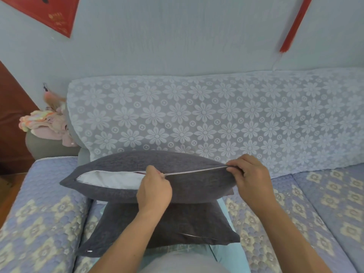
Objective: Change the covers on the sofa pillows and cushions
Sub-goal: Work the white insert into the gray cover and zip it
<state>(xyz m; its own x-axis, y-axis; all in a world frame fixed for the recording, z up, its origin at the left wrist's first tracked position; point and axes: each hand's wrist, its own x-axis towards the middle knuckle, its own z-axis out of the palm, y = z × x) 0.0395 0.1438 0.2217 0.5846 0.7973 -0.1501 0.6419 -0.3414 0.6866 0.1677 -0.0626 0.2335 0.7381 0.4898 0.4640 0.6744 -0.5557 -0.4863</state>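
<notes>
While a dark grey pillow point(126, 164) stands on edge atop another pillow point(177, 223) on the sofa point(49, 203), its zipper point(195, 170) is half open; the left hand point(154, 191) pinches the zipper pull, the right hand point(250, 174) pinches the cover's corner.

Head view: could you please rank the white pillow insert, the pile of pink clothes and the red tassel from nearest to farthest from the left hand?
From the left hand:
1. White pillow insert, just to its left, showing through the open zipper.
2. Pile of pink clothes, on the sofa arm, upper left.
3. Red tassel, on the wall, upper right.
</notes>
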